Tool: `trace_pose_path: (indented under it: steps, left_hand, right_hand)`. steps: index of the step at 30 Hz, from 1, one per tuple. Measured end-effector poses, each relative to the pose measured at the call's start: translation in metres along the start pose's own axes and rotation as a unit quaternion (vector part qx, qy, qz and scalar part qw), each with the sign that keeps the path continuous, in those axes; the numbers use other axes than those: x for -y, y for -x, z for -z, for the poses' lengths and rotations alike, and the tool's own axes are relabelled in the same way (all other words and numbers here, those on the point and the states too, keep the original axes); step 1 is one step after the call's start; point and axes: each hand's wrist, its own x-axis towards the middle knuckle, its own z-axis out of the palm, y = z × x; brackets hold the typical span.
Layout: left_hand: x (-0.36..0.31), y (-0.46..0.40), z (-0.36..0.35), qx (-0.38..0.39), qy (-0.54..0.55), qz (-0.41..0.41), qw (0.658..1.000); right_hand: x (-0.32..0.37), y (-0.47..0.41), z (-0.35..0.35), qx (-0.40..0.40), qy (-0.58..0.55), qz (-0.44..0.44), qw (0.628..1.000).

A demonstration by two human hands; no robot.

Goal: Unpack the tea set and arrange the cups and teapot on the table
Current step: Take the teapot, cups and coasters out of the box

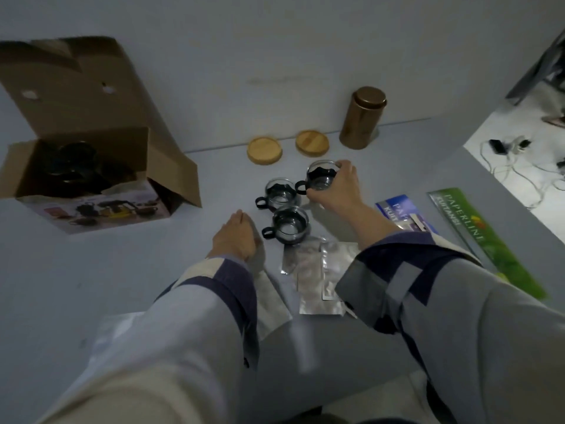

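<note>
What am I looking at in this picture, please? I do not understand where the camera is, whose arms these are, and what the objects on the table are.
There is no machine here. The camera sits on a person's head and looks down, so the two sleeved arms are that person's own.

The right hand grips a small glass cup with a dark handle from above. The left hand lies open and flat on the pale grey table.

Two more matching glass cups stand beside the held one. Behind them are two round wooden lids and a tall bronze metal canister. At the left stands an open brown cardboard box with dark items inside, too dim to identify. Clear plastic wrappers and printed paper packets lie nearby.
</note>
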Motion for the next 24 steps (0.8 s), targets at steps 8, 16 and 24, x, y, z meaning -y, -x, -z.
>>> trace_pose_path:
  steps: [8,16,24]
  left_hand:
    - [-0.011,-0.004,-0.021,0.012,0.011,0.03,0.999]
    - [-0.012,-0.004,-0.022,0.013,-0.011,0.028,0.999]
    - [-0.008,-0.008,-0.013,0.041,-0.007,0.012,0.999]
  right_hand:
    - [-0.057,0.013,-0.012,0.006,-0.008,-0.041,0.999]
    - [-0.074,0.016,-0.026,0.018,-0.008,-0.058,0.998]
    - [-0.059,0.017,-0.017,0.062,0.042,-0.069,0.995]
